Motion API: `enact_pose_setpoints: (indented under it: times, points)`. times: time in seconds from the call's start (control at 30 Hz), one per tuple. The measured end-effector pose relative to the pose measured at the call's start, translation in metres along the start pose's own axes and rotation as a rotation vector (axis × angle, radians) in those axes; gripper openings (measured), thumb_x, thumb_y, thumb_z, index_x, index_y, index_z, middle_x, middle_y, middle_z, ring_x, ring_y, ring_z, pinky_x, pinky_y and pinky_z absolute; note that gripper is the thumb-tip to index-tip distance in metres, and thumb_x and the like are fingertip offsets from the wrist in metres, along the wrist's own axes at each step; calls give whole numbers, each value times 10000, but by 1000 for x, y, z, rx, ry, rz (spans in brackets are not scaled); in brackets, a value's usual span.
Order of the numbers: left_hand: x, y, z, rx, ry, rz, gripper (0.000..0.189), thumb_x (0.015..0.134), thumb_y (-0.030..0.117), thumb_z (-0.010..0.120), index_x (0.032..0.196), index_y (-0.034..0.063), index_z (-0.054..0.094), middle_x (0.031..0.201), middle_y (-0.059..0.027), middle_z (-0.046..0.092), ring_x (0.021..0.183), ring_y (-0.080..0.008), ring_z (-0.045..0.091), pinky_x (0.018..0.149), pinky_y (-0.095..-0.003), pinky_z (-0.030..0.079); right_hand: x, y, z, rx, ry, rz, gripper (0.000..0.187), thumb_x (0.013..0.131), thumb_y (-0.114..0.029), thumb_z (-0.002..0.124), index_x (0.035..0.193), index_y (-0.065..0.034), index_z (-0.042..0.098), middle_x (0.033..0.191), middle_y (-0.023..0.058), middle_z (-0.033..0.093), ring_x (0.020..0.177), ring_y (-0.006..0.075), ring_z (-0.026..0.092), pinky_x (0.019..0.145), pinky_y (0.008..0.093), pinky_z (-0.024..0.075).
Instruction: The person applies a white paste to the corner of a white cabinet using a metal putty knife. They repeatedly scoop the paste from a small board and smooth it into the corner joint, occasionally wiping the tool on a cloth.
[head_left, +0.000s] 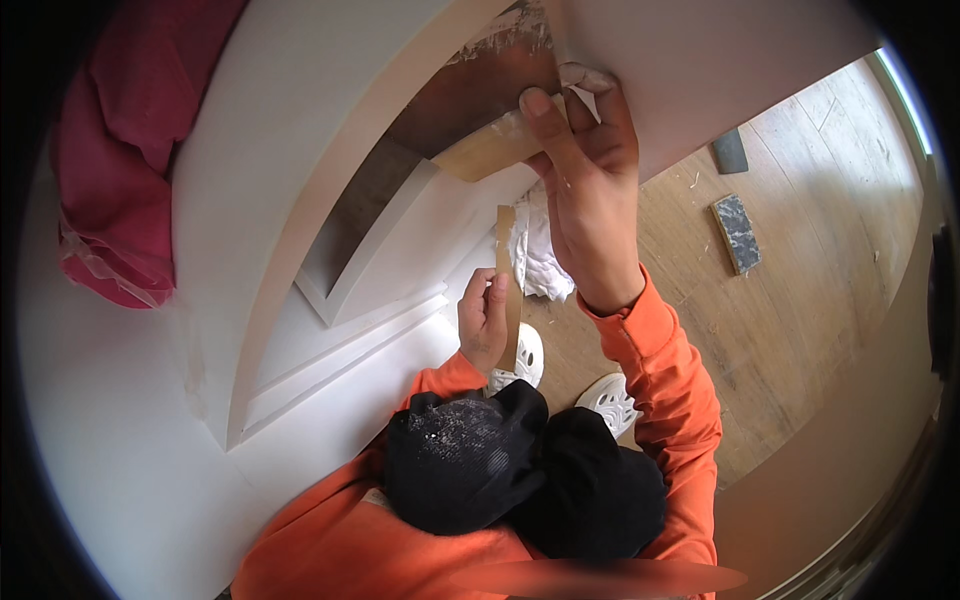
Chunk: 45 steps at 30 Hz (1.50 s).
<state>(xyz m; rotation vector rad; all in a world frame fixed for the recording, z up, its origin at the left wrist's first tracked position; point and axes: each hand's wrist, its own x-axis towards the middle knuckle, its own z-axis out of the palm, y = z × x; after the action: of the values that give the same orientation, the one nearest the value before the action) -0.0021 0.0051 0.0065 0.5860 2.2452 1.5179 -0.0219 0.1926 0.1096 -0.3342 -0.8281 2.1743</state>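
Note:
My right hand (589, 165) is raised and pinches a beige flat scraper (480, 146) between thumb and fingers. White paste smears the scraper, and some marks my fingertips. It is at the inner edge of a curved white frame (330, 142), over a dark brown panel (480, 86); whether it touches the panel I cannot tell. White streaks run along the panel's upper part. Lower down, my left hand (484, 319) grips a thin tan board (508, 300) seen nearly edge-on, with white paste on its upper end. A white crumpled mass (546, 259) lies just beyond the board.
Magenta cloth (120, 157) hangs at the left. On the wood-look floor (675, 300) lie a patterned block (736, 234) and a dark grey piece (730, 152). My white clogs (611, 405) are below my knees. A pale panel (712, 67) rises at upper right.

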Motion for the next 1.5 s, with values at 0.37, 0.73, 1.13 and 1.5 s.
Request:
enact_pose_setpoints:
  times: [0.37,0.73,1.13,1.5]
  points:
    - [1,-3,1,9,22,30,214,1030,200,493,944,11,543,700,-8,480,652,-67,392,577,-242,342,-13,-10,-3,-377,-10,-253,193,834,8,701,1011,2,622,933,74,686,846,127,633,760,256,483]
    - [0,-3,-1,-22,-8,-24,206,1024,197,499,968,7,557,684,-12,482,637,-65,403,560,-245,342,-21,-41,-10,-597,63,-457,219,855,51,693,1035,6,578,959,58,662,884,112,632,751,234,495]
    - [-3,-12,3,-57,35,87,265,1024,185,473,1128,-33,581,839,-76,608,751,-123,519,686,-277,431,-48,-27,-5,-209,62,60,327,869,24,650,1139,-15,471,945,59,592,914,111,560,780,260,472]
    - [-3,-12,5,-125,23,-20,236,1032,218,484,926,15,544,701,0,469,674,-70,398,597,-240,355,-68,-41,-4,-535,180,-217,425,851,59,666,1205,-11,441,962,43,525,858,99,547,775,239,463]
